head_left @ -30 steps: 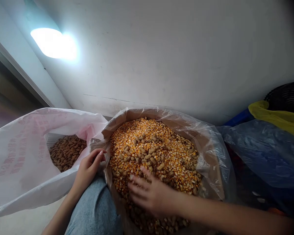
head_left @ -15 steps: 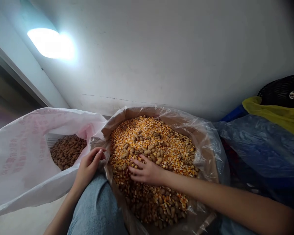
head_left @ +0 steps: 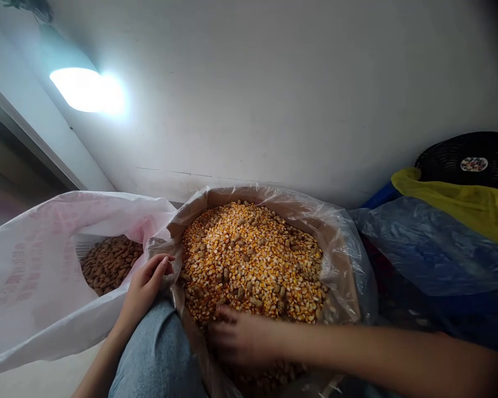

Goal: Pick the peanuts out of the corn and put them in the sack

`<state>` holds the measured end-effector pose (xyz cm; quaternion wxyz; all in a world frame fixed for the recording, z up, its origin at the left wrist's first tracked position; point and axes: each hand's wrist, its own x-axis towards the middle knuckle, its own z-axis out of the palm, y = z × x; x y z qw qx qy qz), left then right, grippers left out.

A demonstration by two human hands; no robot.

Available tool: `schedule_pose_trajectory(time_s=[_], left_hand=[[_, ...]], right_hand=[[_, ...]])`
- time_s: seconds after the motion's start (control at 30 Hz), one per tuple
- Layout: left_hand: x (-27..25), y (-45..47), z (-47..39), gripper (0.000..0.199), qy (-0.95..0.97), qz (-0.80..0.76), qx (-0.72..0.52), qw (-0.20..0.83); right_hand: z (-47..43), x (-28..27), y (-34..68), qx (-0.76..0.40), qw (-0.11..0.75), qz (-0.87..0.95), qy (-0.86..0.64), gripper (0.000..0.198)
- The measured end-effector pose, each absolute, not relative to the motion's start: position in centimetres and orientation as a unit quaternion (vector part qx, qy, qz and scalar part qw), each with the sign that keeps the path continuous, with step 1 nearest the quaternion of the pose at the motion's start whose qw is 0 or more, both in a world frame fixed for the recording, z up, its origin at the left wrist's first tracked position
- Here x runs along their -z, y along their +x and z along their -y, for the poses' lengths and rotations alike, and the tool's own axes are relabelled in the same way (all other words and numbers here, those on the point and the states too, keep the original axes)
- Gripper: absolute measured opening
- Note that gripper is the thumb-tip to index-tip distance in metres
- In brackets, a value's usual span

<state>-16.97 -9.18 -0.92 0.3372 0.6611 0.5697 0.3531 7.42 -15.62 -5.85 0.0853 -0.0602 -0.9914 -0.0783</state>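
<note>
My right hand (head_left: 243, 334) is blurred, low over the near part of a heap of yellow corn kernels (head_left: 265, 254). Its fingers point left and look apart, their tips down at the grain. Peanuts in their shells (head_left: 256, 302) lie scattered over the corn. The heap sits in a box lined with clear plastic (head_left: 351, 265). At the box's left rim, my left hand (head_left: 147, 279) rests by my knee, thumb and fingers loosely bent, with nothing visible in them. Beside it, a white sack (head_left: 37, 265) stands open on brown almond-like nuts (head_left: 112, 262).
A white wall (head_left: 274, 94) rises directly behind the box, with a bright lamp (head_left: 81, 88) at upper left. On the right are a bluish clear plastic bag (head_left: 431, 243), yellow mesh (head_left: 456, 199) and a black fan (head_left: 473, 163). My denim-covered knee (head_left: 157, 354) presses near the box.
My right hand has swept toward me, from the middle of the heap to its near side. Fewer peanuts lie across the middle now. My left hand stays by the rim; the view has shifted slightly.
</note>
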Motion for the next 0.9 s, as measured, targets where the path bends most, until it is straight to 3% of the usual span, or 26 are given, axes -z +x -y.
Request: schedule_pose_trajectory(time_s=[0.17,0.43,0.7,0.9], left_hand=[[1.2,-17.1,9.0,0.030,0.652,-0.571,-0.361,0.343],[1.4,-17.3,9.3,0.029,0.648,-0.563,-0.370,0.354],[1.2,-17.3,9.4,0.029,0.649,-0.558,-0.378,0.352],[1.3,-17.3,9.3,0.029,0.647,-0.556,-0.380,0.358]], right_hand=[[18.0,10.9,6.2,0.064,0.123,0.987,-0.079,0.021],[12.9,10.1,7.5,0.102,0.135,0.985,-0.046,0.025],[8.0,5.2,9.0,0.098,0.025,0.958,-0.269,0.025],[5.1,1.4,12.0,0.075,0.083,0.848,-0.518,0.033]])
